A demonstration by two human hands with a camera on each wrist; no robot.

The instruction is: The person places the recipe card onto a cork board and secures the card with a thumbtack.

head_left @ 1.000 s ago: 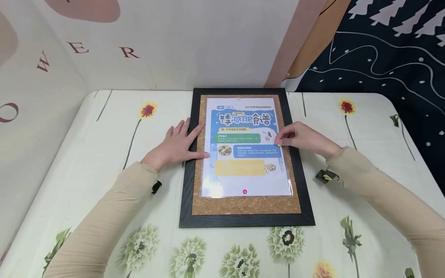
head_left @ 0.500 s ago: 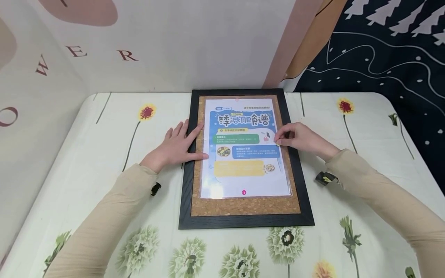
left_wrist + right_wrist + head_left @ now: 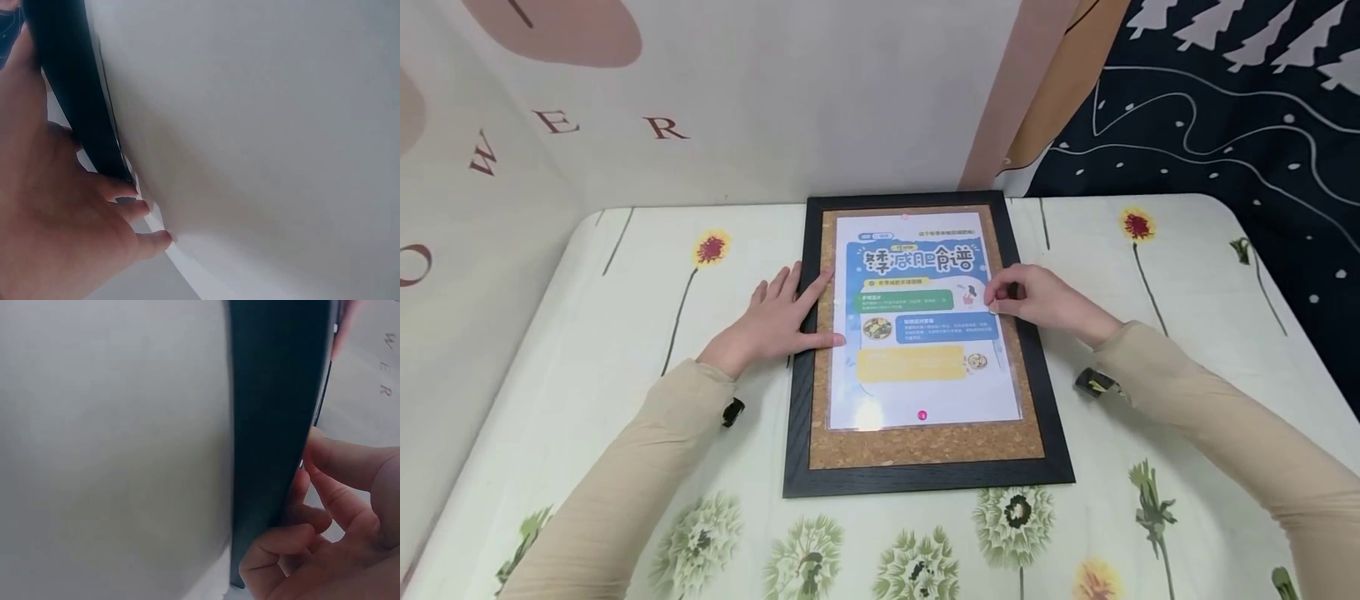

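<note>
A laminated printed sheet point(image 3: 891, 404) lies on a cork board point(image 3: 917, 446) with a black frame point(image 3: 925, 480). My left hand point(image 3: 767, 321) is spread over the frame's left side, its thumb reaching the sheet's left edge. In the left wrist view, fingers of the left hand point(image 3: 75, 206) lie along the frame's outer edge. At the sheet's right edge, my right hand point(image 3: 1037, 296) pinches a small thumbtack point(image 3: 301, 464), mostly hidden by thumb and fingertips. A pink thumbtack point(image 3: 922, 415) sits at the sheet's bottom middle, and a pale pink one point(image 3: 905, 217) at its top.
The board lies flat on a table with a floral cloth point(image 3: 700, 467), its far edge near the wall point(image 3: 760, 100). A dark patterned curtain point(image 3: 1210, 125) hangs at the back right. Black wrist devices show under both sleeves.
The head view has shifted slightly. Both hands keep their places on the board, and the yellow of the thumbtack, visible a second ago under the right thumb, shows less now.
</note>
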